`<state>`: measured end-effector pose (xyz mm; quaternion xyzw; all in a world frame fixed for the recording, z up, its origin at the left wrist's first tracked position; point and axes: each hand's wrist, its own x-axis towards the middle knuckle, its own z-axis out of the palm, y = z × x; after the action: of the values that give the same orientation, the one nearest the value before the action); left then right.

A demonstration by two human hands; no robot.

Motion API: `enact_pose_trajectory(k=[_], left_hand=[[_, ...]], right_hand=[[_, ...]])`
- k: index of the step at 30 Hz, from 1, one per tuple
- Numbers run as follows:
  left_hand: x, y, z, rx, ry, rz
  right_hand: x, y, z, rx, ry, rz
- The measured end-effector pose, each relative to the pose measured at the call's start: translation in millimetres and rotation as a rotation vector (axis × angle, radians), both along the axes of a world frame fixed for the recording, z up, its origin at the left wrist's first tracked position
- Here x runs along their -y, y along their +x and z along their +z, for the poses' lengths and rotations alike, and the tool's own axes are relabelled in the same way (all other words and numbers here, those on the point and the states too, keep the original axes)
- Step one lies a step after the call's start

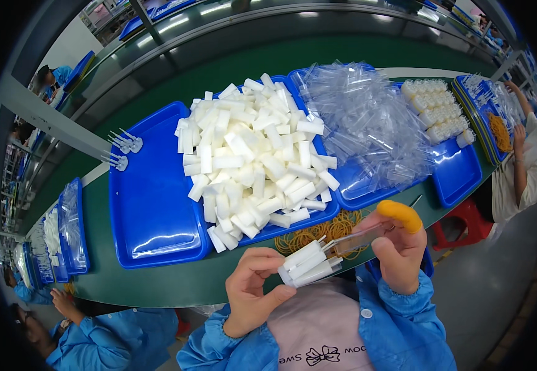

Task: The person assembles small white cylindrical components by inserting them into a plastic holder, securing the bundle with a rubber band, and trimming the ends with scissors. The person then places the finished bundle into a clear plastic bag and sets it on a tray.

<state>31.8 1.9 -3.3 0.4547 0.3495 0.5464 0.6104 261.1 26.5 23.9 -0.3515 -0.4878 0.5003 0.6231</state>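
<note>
The left hand (251,290) has its grip closed on a bundle of white tubes (309,263), low at about 6 o'clock, just above the person's lap. The right hand (398,250), with a yellow finger cot (399,213) on one finger, pinches a clear sleeve (358,240) over the bundle's far end. Rubber bands (324,230) lie on the green bench (157,284) just beyond. At 12 o'clock, a blue tray (151,204) holds a heap of white tubes (253,154); at 2 o'clock clear sleeves (367,123) are piled.
</note>
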Motion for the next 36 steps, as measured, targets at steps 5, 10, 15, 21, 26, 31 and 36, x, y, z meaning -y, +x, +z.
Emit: enact_pose_trajectory(k=[5, 10, 15, 21, 26, 31, 36], left_hand=[[0, 1, 4, 0.073, -0.088, -0.034], [-1, 3, 14, 0.205, -0.31, -0.061], [-1, 0, 9, 0.171, -0.205, -0.137], [1, -3, 23, -0.248, 0.084, -0.189], [-1, -3, 30, -0.462, 0.249, -0.15], [0, -6, 27, -0.526, 0.334, -0.183], [-6, 5, 23, -0.382, 0.167, 0.079]], right_hand=[[3, -1, -1, 0.032, 0.075, -0.026], [4, 0, 6, 0.213, 0.208, 0.026], [3, -1, 9, 0.286, 0.235, 0.063], [0, -4, 15, 0.376, 0.269, 0.025], [6, -11, 14, 0.017, 0.079, 0.072], [5, -4, 15, -0.021, -0.016, 0.259], [3, -1, 12, 0.128, 0.017, 0.206]])
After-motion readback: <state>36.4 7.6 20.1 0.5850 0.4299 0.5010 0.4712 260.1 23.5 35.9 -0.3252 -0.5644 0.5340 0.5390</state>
